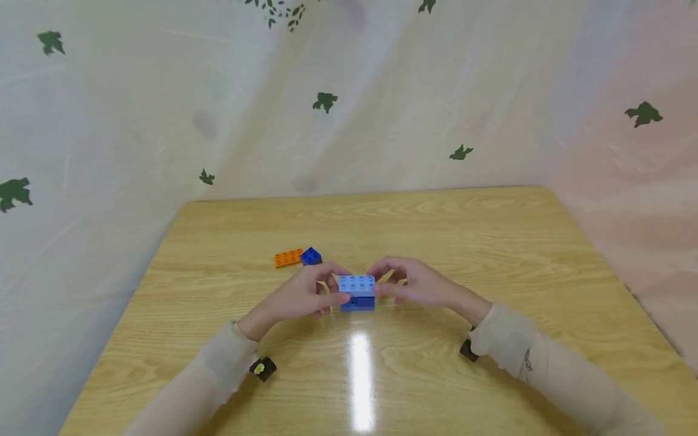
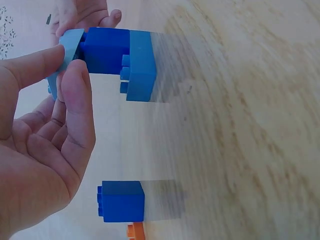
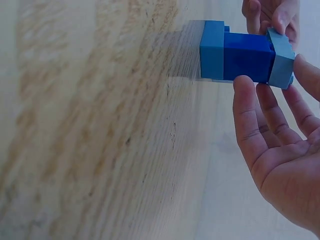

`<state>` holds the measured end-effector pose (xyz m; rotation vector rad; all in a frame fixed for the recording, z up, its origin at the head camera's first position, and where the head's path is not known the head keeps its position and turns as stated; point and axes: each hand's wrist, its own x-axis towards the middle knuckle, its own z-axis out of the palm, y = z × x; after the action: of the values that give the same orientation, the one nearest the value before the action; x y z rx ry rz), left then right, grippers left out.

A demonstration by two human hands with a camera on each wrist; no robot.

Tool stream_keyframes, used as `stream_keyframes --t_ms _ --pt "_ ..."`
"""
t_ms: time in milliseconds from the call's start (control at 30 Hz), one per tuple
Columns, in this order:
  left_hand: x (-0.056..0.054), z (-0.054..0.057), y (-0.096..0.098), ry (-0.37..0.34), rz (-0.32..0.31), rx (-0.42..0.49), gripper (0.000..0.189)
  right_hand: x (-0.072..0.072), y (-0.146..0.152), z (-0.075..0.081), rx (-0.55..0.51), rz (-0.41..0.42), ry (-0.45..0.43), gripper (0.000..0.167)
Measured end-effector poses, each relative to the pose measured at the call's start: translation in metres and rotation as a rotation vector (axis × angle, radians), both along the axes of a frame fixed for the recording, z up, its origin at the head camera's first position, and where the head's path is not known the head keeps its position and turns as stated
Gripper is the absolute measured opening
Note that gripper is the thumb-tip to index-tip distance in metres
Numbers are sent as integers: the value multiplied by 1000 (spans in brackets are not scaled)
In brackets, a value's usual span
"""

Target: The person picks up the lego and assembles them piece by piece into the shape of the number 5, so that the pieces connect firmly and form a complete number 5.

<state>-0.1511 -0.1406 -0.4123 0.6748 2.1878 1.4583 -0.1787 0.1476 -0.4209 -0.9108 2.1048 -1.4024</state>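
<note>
L hand (image 1: 305,292) pinches the left end of the lt-blue top brick (image 1: 353,281); R hand (image 1: 417,283) grips its right end. It's over the dk-blue block (image 3: 246,57), which sits toward the right on the blue base brick (image 3: 212,50), mid-table, btwn the hands. Top brick looks tilted, w/ a thin gap below, so prob not fully seated. Best approx: level both ends, line up studs, press straight down above the block; left end overhangs bare studs, so pushing hard there could tip it. Orange brick (image 1: 288,258) & 2nd dk-blue cube (image 1: 311,257) lie farther off, left, out of the way.
</note>
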Motion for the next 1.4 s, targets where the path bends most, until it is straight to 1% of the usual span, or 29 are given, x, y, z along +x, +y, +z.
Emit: stream_keyframes --t_ms 233,467,567,733,900,1033,1133,1267,1400 --pt "-2 -4 -2 -13 -27 5 46 0 -2 3 -17 -2 16 30" --pt "-2 -4 -1 -28 -19 -14 47 -2 -2 2 -28 -11 1 26" --pt "-2 -5 -1 -41 -16 -17 47 -2 -3 2 -28 -14 -8 25" --pt "1 -8 0 -68 2 -3 45 -1 -4 2 -17 -27 -17 22" --pt "7 -8 2 -98 16 8 42 2 -4 3 26 -38 -20 19" --pt "8 -7 2 -100 19 6 41 2 -5 4 40 -41 -27 19" --pt "6 -7 1 -108 8 -2 40 1 -6 5 44 -37 -20 18" --pt "0 -9 -1 -120 -12 -24 40 -1 -7 5 53 -36 -7 17" --pt "-4 -11 -3 -133 -23 -20 41 -2 -8 5 56 -34 -11 17"
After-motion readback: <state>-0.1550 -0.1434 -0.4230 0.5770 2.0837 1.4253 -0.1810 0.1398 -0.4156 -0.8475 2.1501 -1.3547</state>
